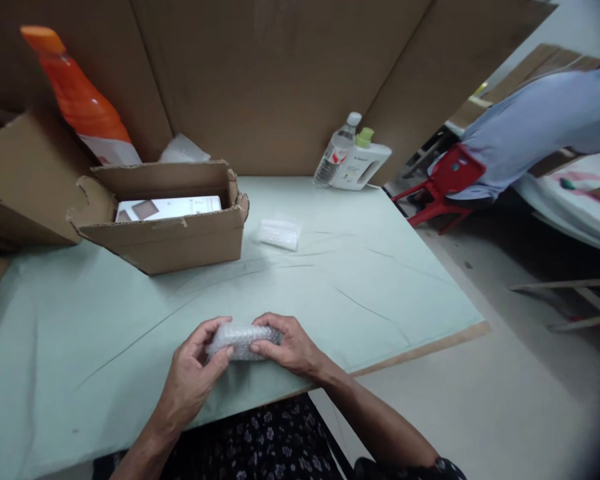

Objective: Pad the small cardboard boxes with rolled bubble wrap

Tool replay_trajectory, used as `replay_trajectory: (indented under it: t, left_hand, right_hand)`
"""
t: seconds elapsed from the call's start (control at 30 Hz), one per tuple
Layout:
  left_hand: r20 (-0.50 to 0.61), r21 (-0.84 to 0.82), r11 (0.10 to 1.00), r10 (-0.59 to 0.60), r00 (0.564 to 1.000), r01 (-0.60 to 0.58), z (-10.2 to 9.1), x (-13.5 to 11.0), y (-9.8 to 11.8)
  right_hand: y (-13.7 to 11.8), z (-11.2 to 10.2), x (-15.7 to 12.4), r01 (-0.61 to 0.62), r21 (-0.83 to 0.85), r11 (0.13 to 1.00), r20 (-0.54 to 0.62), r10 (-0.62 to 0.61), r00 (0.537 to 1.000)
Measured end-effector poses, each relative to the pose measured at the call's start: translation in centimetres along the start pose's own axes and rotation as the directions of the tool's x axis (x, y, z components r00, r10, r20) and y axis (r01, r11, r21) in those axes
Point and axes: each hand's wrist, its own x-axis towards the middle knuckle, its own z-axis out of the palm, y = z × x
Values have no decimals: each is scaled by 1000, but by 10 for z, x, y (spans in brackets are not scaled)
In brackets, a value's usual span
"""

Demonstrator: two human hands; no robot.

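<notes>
Gripping bubble-wrapped bundle (241, 340) | left hand (191, 373) clamped on one end | right hand (296, 345) clamped opposite

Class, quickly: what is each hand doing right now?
Left hand: closed around one end of the bubble-wrapped bundle.
Right hand: gripping the bundle's other end.

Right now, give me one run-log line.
left hand: gripping bubble-wrapped bundle; right hand: gripping its other end; beyond: open carton on table, white box inside
</notes>
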Motion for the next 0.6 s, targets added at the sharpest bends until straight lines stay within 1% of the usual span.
replay_trajectory:
  t: [0.1,0.13,0.2,0.27,0.33,0.4,0.43,0.5,0.53,0.57,0.6]
  left_hand:
    - [-55,-47,999,-5,998,3,-1,7,3]
    - [-57,-70,998,-5,998,1,-1,8,4]
    - [-19,-125,992,-9,1000,6,-2,10,6]
    - [15,-217,976,10,1000,-6,-8,14,9]
    - [-17,-322,945,62,998,-64,-18,23,13]
    - [-91,-339,932,103,991,-128,-30,39,16]
    - [-113,-299,944,109,988,-138,-35,49,17]
    - [-131,-182,976,98,987,-121,-42,69,13]
    - [-135,-131,986,89,987,-107,-44,78,9]
    - [-136,-98,990,85,987,-98,-44,86,4]
    - [-136,-79,992,86,987,-97,-43,92,-2]
  right_hand:
    - [-2,1,3,45,1,999,-42,-45,998]
    - [-3,0,5,56,-1,998,-55,-56,997]
    - [-8,-5,8,74,-17,997,-75,-75,994]
    - [-22,-14,14,105,-58,993,-101,-111,989]
    - [-45,-28,23,168,-116,979,-144,-184,972]
    - [-76,-42,38,260,-193,946,-205,-298,932]
    - [-92,-49,48,307,-242,921,-232,-362,903]
    - [-121,-60,74,370,-370,852,-262,-478,838]
    - [-134,-64,90,376,-446,812,-266,-522,811]
    - [-144,-67,106,357,-526,772,-264,-547,795]
    - [-153,-69,122,308,-609,731,-259,-550,794]
